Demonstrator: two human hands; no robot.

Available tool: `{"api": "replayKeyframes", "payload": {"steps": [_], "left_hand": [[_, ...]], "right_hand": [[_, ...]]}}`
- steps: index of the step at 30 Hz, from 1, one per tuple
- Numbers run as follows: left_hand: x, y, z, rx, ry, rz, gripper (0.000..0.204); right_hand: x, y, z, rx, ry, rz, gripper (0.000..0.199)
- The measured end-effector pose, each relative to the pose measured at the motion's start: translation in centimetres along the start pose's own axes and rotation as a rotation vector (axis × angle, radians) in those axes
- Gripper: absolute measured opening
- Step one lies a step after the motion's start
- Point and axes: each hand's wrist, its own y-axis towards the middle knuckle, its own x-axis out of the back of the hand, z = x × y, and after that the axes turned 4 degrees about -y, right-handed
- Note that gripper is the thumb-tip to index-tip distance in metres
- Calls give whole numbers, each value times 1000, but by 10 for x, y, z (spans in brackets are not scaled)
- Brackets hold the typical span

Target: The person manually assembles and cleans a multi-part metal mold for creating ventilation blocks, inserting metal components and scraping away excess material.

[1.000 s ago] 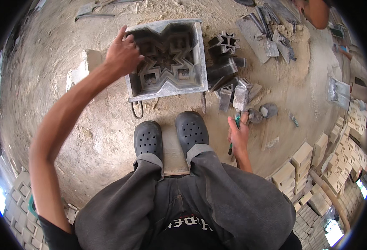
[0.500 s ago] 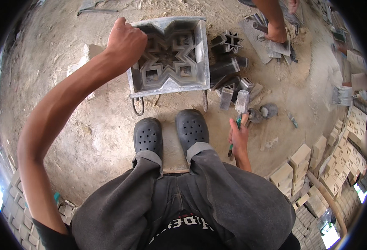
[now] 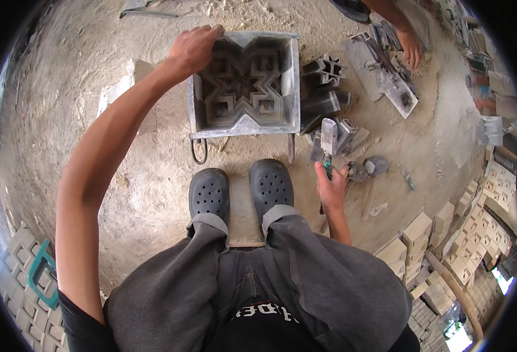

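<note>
A square metal block mould [image 3: 241, 127] with a star-shaped pattern inside stands on the dusty ground ahead of my feet. My left hand [image 3: 195, 50] grips its far left corner, fingers curled over the rim; the thumb is hidden. In my right hand [image 3: 332, 188] is a small trowel [image 3: 329, 138] with a green handle, its blade pointing away from me. Past the blade lie loose metal mould pieces [image 3: 320, 104], among them a star-shaped core [image 3: 332, 69]. Both my feet are just nearer than the mould.
At the far right a co-worker's hand [image 3: 410, 50] hovers near a dusty trowel [image 3: 400, 100] and metal tools. Round cups [image 3: 376, 165] lie right of my right hand. Stacked pale blocks [image 3: 418, 229] stand at the right; a white block [image 3: 141, 70] is left of the mould.
My left hand has moved slightly right along the mould's rim. My right hand has raised the trowel a little away from me and leftward. The co-worker's hand has come off the tools.
</note>
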Motion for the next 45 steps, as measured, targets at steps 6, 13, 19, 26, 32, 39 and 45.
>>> {"api": "replayKeyframes", "payload": {"steps": [6,13,19,26,32,39,45], "left_hand": [[3,6,-9,-13,-31,12,38],[4,1,0,35,-25,93,38],[12,-6,-4,103,-49,133,36],[13,-8,10,234,-210,164,39],[2,4,8,132,-366,29,47],[-15,-22,-8,93,-111,-126,60],[-20,-33,-11,97,-54,-236,57]], "right_hand": [[3,5,-16,86,-31,-45,37],[6,-4,-29,18,-148,-96,44],[22,-17,-75,89,-271,-76,46],[21,-32,-129,69,-354,-187,42],[8,-38,-153,46,-318,-374,40],[12,-27,-88,247,-160,-365,38],[-1,11,77,472,708,73,34]]}}
